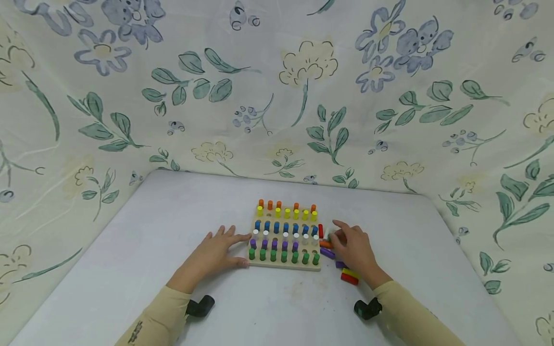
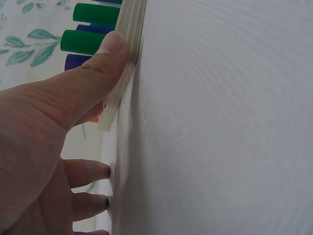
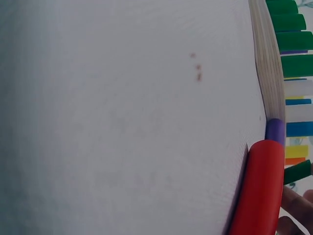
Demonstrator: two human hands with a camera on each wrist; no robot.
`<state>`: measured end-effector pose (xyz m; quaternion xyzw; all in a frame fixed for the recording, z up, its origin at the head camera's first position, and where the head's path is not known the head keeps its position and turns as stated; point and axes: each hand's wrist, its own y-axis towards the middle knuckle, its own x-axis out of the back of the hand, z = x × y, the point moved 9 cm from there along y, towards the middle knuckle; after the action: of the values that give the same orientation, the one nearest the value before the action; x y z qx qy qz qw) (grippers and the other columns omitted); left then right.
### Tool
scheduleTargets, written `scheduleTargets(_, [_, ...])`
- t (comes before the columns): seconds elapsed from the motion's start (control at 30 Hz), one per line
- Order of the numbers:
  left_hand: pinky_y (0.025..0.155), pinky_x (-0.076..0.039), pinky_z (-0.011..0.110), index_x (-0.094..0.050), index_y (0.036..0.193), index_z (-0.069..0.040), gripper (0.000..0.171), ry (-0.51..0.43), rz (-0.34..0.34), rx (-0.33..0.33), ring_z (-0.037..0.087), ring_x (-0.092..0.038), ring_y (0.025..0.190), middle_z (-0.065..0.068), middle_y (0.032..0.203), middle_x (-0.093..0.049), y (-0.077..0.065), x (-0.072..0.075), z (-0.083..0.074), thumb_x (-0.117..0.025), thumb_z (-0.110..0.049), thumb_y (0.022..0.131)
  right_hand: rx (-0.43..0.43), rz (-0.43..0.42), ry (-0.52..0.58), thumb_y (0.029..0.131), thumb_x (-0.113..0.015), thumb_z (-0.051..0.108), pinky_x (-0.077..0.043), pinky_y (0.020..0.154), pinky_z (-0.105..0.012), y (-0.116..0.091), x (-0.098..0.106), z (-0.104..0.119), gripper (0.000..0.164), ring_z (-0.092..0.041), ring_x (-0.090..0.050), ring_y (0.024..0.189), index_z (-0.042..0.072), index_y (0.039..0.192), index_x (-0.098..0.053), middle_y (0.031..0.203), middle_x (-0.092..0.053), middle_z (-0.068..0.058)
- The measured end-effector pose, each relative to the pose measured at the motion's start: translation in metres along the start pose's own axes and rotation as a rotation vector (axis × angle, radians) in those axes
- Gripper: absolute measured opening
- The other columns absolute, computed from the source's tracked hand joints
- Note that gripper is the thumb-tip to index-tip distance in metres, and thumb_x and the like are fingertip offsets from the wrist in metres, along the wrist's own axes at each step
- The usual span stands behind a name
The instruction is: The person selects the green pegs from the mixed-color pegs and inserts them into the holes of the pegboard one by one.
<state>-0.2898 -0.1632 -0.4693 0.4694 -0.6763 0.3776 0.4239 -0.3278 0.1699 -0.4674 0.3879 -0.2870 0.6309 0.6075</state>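
A wooden pegboard [image 1: 283,265] lies on the table with rows of orange, yellow, blue, white, purple and green pegs standing in it. Some holes in several rows hold no peg. My left hand [image 1: 218,252] rests at the board's left side, thumb against its edge beside the green pegs [image 2: 85,42], the other fingers spread. Right of the board, my right hand [image 1: 357,247] pinches a green peg [image 3: 297,172] with its fingertips. Under and around that hand lie loose pegs, among them an orange peg [image 1: 326,244] and a purple peg [image 1: 327,253].
Nearer to me lie a loose yellow peg [image 1: 351,273] and a red peg [image 1: 349,278]. Another red peg [image 1: 321,230] lies by the board's right edge. The white table [image 1: 173,206] meets a floral cloth [image 1: 259,96] at the back and sides.
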Motion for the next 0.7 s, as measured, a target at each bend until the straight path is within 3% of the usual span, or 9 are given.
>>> scheduleTargets(0.7, [0.117, -0.016, 0.071, -0.055, 0.148, -0.022, 0.077, -0.007, 0.007, -0.009, 0.055, -0.023, 0.146, 0.030, 0.157, -0.036, -0.0005, 0.0017, -0.0021, -0.077, -0.056, 0.082, 0.028, -0.034, 0.006, 0.104, -0.058, 0.030, -0.050, 0.091, -0.047, -0.0031, 0.0011, -0.0010, 0.052, -0.025, -0.055, 0.101, 0.011, 0.151, -0.049, 0.106, -0.071, -0.006])
